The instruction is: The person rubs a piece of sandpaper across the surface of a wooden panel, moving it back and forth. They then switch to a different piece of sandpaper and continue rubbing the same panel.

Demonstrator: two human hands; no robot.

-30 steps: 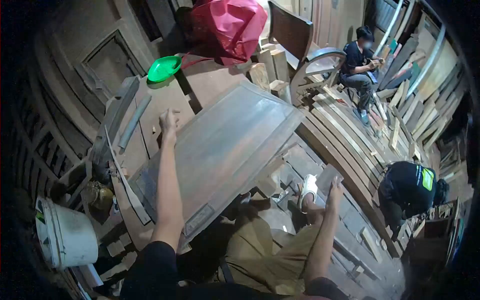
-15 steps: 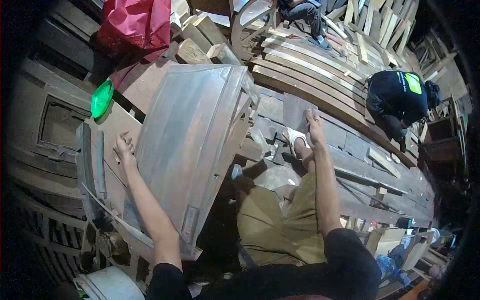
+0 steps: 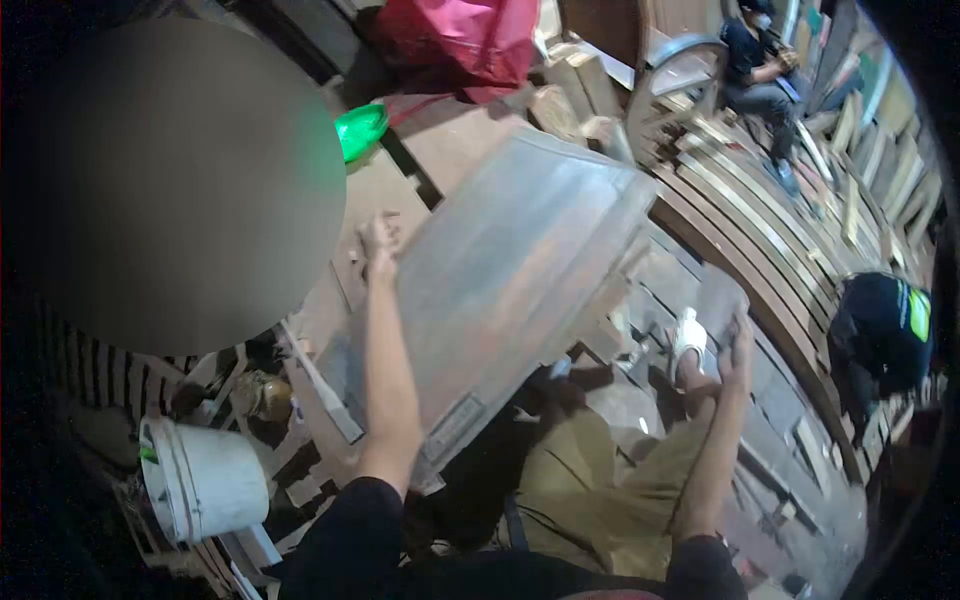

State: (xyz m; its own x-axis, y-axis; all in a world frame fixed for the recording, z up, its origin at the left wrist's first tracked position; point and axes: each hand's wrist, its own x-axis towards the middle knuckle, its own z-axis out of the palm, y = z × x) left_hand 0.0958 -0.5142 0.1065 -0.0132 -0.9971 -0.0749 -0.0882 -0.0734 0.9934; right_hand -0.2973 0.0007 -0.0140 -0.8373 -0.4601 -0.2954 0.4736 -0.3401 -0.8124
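Observation:
A large wooden panel (image 3: 500, 270) with a raised border and a greyish, dusty surface lies slantwise in front of me. To its left, my left hand (image 3: 378, 243) hovers with its fingers loosely curled and apart, holding nothing. My right hand (image 3: 740, 350) is out to the right of the panel, over the slatted floor. Between its thumb and fingers is a thin brownish-grey sheet of sandpaper (image 3: 720, 288); motion blur softens its outline. My foot in a white shoe (image 3: 688, 335) is beside the right hand.
A green basin (image 3: 362, 130) and a red bag (image 3: 460, 40) are beyond the panel. At lower left stands a white bucket (image 3: 215, 480). Long boards (image 3: 760, 210) are stacked at right. One person (image 3: 880, 340) bends there; another person (image 3: 765, 80) sits farther back. A blurred round patch covers the upper left.
The view has swung left, so the panel and both hands appear farther right. The sheet stays in my right hand. My left hand's fingers look slightly more spread.

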